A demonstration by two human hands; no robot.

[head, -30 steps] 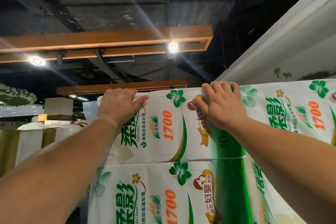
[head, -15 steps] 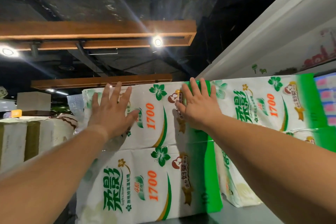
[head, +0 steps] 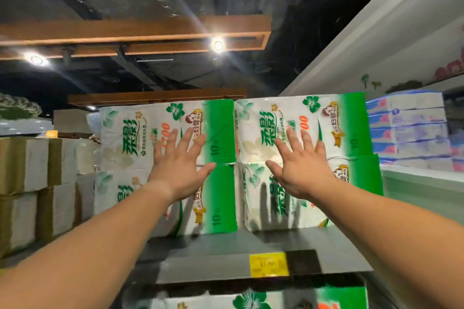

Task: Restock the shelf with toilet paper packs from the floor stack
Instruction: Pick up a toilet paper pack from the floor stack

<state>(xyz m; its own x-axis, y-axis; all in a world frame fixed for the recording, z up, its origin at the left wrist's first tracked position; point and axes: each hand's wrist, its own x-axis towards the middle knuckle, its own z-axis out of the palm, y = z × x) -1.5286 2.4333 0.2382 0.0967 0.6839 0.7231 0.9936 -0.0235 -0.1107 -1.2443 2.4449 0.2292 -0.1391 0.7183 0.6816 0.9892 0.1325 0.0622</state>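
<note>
Green-and-white toilet paper packs stand two high in two columns on the grey shelf (head: pixel 226 251). The left top pack (head: pixel 140 133) sits over the left bottom pack (head: pixel 216 208). The right top pack (head: pixel 336 128) sits over the right bottom pack (head: pixel 359 183). My left hand (head: pixel 179 170) is spread flat in front of the left column, fingers apart, holding nothing. My right hand (head: pixel 298 165) is spread the same way before the right column, casting a shadow on the lower pack.
A yellow price tag (head: pixel 268 264) is on the shelf's front edge. Another green pack (head: pixel 251 298) shows on the level below. Blue-and-white packs (head: pixel 409 130) are stacked at the right. Brown-wrapped boxes (head: pixel 30 183) are stacked at the left.
Both hands have come off the top of the upper packs and drawn back, fingers spread. The view has pulled away and lower, showing the shelf's edge and both stacked columns.
</note>
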